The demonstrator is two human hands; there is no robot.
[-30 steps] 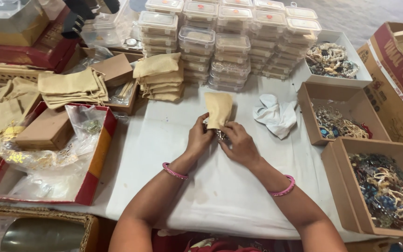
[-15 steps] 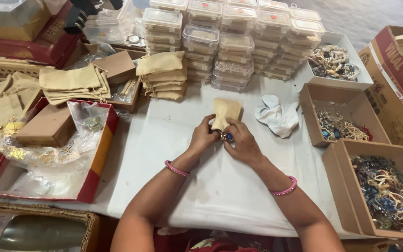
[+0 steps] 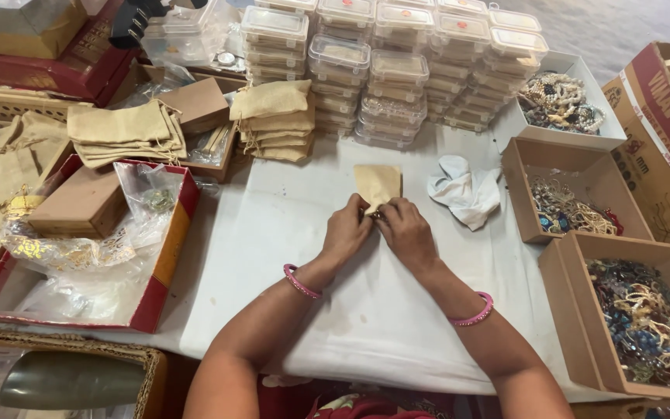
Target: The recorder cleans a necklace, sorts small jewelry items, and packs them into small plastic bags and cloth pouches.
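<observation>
Fingers [image 3: 369, 218] of both hands pinch the tan pouch's [image 3: 378, 185] near edge.

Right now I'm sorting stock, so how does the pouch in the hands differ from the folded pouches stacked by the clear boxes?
The pouch in the hands is a single piece, while the stacked pouches form a pile of several. The held pouch lies on the white table cover, pinched at its lower edge by the left hand and right hand; the stacked pouches sit untouched. Both are tan cloth.
</observation>
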